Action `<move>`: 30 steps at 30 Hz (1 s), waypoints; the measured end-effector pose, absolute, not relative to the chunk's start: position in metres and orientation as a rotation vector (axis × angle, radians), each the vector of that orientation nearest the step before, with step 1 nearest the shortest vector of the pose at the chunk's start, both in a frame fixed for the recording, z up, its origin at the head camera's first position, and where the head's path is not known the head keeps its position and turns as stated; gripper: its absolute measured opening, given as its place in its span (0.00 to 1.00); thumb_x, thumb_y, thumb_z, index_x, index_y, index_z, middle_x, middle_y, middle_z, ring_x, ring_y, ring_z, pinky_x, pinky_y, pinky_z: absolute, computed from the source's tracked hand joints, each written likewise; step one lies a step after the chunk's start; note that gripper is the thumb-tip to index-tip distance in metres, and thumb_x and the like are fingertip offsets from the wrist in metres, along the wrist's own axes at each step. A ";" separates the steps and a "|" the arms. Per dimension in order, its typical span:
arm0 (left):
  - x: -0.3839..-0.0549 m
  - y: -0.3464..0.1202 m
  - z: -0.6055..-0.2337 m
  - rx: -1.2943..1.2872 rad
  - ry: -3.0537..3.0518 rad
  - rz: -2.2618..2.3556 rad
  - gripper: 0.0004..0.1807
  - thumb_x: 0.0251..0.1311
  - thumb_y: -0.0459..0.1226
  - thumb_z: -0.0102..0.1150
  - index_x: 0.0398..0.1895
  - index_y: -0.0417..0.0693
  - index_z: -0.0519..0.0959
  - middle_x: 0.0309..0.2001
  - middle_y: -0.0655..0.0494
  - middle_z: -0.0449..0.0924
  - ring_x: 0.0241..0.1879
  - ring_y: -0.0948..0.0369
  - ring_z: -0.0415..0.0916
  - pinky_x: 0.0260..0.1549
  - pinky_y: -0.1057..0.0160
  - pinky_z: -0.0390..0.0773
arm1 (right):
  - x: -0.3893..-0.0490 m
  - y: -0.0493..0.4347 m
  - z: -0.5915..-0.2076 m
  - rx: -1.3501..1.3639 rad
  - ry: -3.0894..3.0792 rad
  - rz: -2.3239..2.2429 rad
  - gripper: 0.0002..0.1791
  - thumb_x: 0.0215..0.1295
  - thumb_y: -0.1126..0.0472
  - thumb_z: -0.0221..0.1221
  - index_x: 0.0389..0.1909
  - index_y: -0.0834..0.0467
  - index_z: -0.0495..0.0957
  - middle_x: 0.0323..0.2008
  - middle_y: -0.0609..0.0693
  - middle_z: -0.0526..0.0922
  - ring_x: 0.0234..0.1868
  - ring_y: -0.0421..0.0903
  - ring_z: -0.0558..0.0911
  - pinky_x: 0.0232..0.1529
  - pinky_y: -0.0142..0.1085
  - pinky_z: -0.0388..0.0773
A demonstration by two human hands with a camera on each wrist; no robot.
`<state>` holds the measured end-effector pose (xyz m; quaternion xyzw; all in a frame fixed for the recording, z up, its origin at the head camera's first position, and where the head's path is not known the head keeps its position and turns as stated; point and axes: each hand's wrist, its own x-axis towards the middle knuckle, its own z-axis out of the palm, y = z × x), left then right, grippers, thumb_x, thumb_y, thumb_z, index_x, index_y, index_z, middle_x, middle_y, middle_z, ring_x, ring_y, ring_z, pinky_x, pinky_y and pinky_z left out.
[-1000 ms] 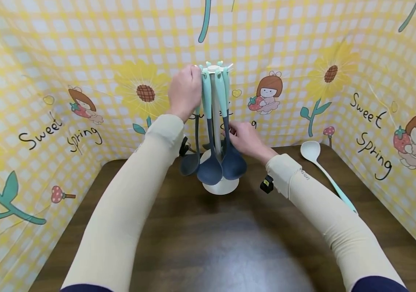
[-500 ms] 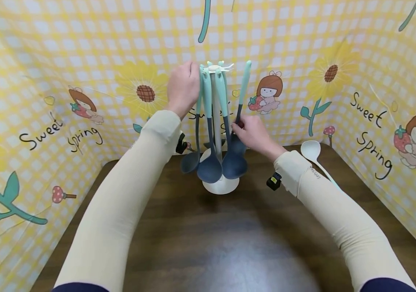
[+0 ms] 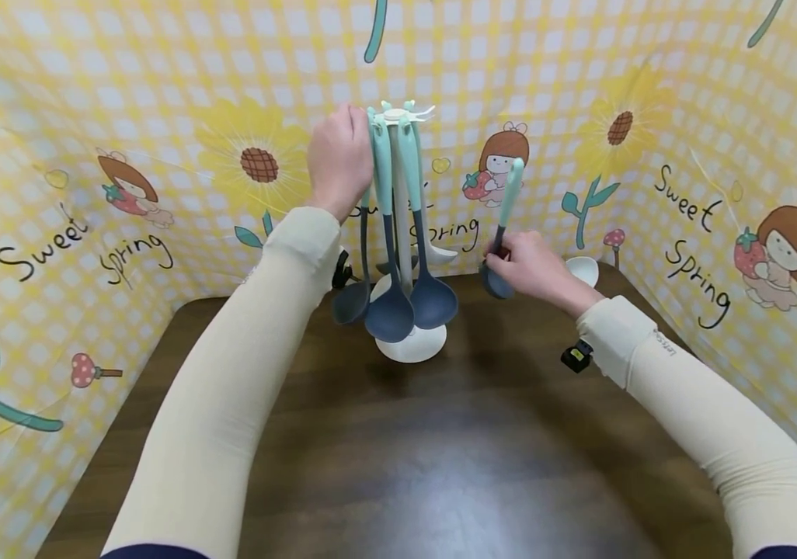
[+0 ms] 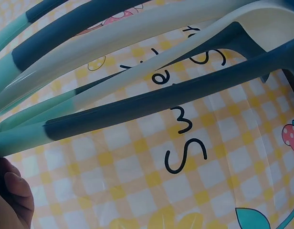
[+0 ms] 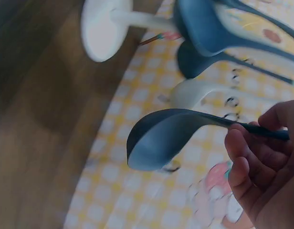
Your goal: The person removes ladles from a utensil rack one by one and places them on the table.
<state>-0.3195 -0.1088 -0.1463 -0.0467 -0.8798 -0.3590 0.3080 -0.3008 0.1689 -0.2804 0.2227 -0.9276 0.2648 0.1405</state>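
Observation:
My right hand [image 3: 534, 265] pinches a dark blue ladle [image 3: 509, 198] with a mint handle, held nearly upright, right of a white utensil rack [image 3: 410, 348]. In the right wrist view the ladle's bowl [image 5: 154, 138] is apart from the rack, with thumb and fingers on its neck. My left hand [image 3: 339, 159], fingers curled, grips at the rack's top left; the exact part gripped is hidden. Several blue ladles, one of them a front ladle [image 3: 390, 307], hang from the rack by mint handles. A white-headed utensil [image 3: 443, 255] hangs behind.
A white ladle [image 3: 582, 271] lies at the table's right back, partly hidden by my right arm. The dark wooden table [image 3: 370, 458] extends in front of the rack. A yellow checked cloth [image 3: 203, 70] stands behind and at both sides.
My right hand has drawn the dark blue ladle out from the rack and carried it right. A bare white hook shows at the rack's right. My left hand stays at the rack's top.

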 end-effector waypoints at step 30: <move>-0.328 -0.108 -0.151 -0.142 -2.302 -0.991 0.21 0.79 0.48 0.26 0.25 0.55 0.61 0.24 0.56 0.63 0.20 0.62 0.61 0.21 0.66 0.63 | -0.328 0.265 -0.385 0.835 -2.805 -0.120 0.08 0.63 0.66 0.60 0.35 0.50 0.83 0.28 0.51 0.84 0.24 0.49 0.80 0.21 0.50 0.76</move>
